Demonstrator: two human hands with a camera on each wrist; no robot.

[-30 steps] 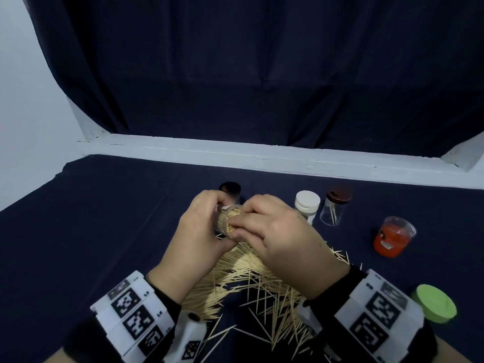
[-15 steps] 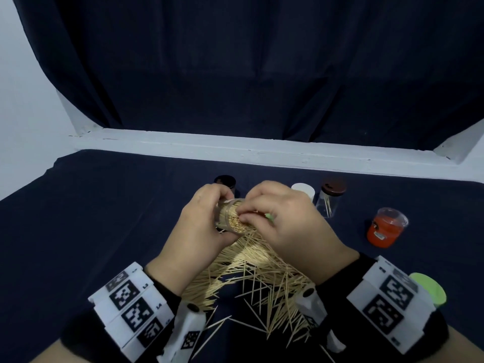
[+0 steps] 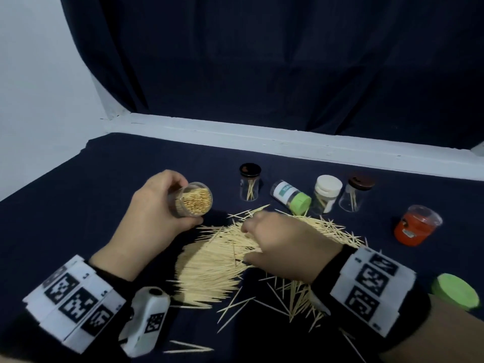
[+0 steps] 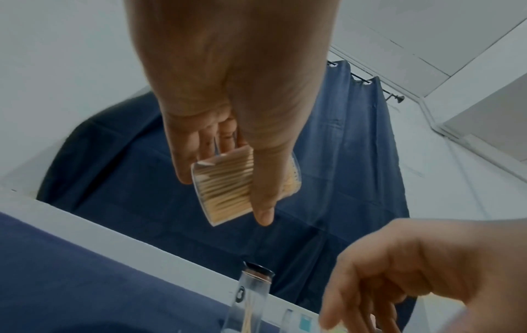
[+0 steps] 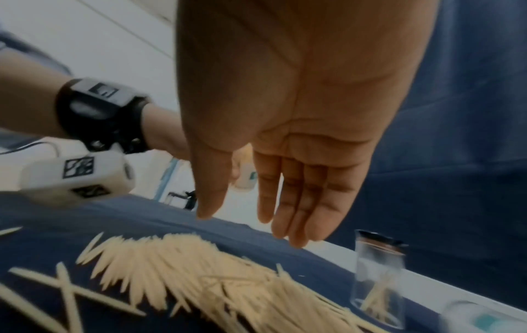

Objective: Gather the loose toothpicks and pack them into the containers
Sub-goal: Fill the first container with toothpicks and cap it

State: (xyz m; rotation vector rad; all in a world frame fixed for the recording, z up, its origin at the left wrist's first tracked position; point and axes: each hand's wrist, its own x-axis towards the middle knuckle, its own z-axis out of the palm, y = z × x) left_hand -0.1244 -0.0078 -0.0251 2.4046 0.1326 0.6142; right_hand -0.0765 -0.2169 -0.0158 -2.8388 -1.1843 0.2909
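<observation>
Nearest the person, a few stray toothpicks lie alone on the dark-clothed table, and a green lid sits at the right edge just beyond the right wrist. Ahead of those spreads the loose toothpick pile, thick in the middle and scattered at its fringes. The right hand hangs low over the pile with its grip open, fingers straight and held together, palm empty (the right wrist view shows this plainly, the fingertips apart from the sticks beneath).

To the left of the pile, the left hand is raised off the table with its grip closed round a clear container, thumb and fingers wrapped about the wall; the container is tilted, its open mouth turned toward the person, and packed full of toothpicks standing on end.

Farther back, a row of other containers runs left to right: a black-capped clear jar holding a few toothpicks, a green-capped bottle lying on its side, a white-capped jar, a brown-capped clear jar with a few sticks inside, and an orange tub off to the right. Behind them a white ledge borders the table, with a dark curtain hanging beyond.
</observation>
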